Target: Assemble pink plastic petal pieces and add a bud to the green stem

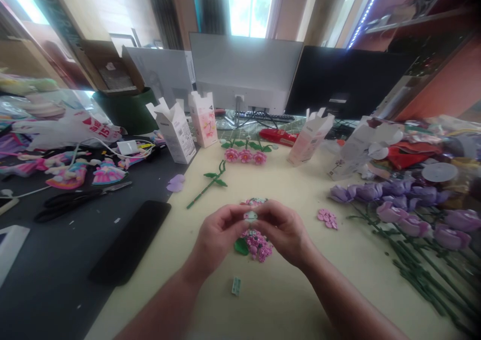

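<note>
**Two-Handed Fingertip Pinch: Status Sheet**

Left hand [217,236]: curled nearly closed, thumb and fingers pinched on a small pale green piece [250,216]. Right hand [286,231]: likewise curled, closing on the same piece from the opposite side. Forearms angled inward from the lower corners of the view.

Piece location: between both hands, above the middle of a cream table [300,295], with no contact visible between piece and table. Most of the piece hidden by fingers; exact shape not readable, possibly a plastic flower part.

Expected handling: very light, stiff and small, with a smooth face liable to slip or drop. Preferred hold: at the outer edges, between thumb and fingertip, with gentle pressure only.

Directly below the hands: a cluster of pink florets [256,246], with a green leaf [241,246] at its left side. Just beyond the fingers: a partly hidden pink and green flower part [255,201]. Near the front: a small pale blue tag [236,286]. To the right: loose pink petals [326,218], then a heap of purple flowers [398,200] on long green stems. Farther ahead: a row of three pink flowers [245,155], a single green stem [212,184] and open cardboard boxes [174,132]. To the left, on a dark table [48,260]: black-handled scissors [80,201].
</note>
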`<state>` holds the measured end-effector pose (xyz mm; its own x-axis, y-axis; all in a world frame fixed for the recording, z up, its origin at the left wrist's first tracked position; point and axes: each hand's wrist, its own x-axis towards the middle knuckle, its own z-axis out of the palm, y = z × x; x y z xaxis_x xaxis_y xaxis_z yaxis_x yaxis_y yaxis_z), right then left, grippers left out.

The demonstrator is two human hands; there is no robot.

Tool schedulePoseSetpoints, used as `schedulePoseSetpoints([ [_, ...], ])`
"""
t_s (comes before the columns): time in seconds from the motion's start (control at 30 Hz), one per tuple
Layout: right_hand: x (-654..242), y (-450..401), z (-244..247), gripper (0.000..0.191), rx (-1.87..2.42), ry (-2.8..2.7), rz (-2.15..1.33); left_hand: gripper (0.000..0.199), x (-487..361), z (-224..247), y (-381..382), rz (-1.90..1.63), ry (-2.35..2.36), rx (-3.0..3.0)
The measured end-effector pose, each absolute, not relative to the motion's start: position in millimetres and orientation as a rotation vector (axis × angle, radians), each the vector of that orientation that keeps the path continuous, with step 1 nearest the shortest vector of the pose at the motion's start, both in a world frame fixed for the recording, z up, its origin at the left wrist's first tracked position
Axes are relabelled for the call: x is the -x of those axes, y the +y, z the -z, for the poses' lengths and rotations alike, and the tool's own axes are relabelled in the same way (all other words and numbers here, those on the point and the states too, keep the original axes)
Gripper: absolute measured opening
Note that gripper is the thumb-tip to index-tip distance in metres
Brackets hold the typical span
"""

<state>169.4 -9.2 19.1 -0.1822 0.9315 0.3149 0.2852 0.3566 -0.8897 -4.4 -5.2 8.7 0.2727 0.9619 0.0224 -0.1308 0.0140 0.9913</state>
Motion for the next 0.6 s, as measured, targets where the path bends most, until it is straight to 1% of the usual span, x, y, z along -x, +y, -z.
schedulePoseSetpoints([
  [0.1,-168.2,-10.2,-20.4,0.010,1.087,-1.671,-0.895,0.024,4.9,-9.0,-4.8,-1.071,0.887,-1.238],
  [0.33,-162.9,-13.8,-17.0,0.015,1.055,-1.501,-1.122,0.019,3.5,-13.3,-6.3,-1.082,0.846,-1.226],
  [0.6,-160.1,-15.3,-17.7,0.019,1.037,-1.423,-1.185,0.017,0.5,-17.9,-8.2,-1.067,0.838,-1.181],
])
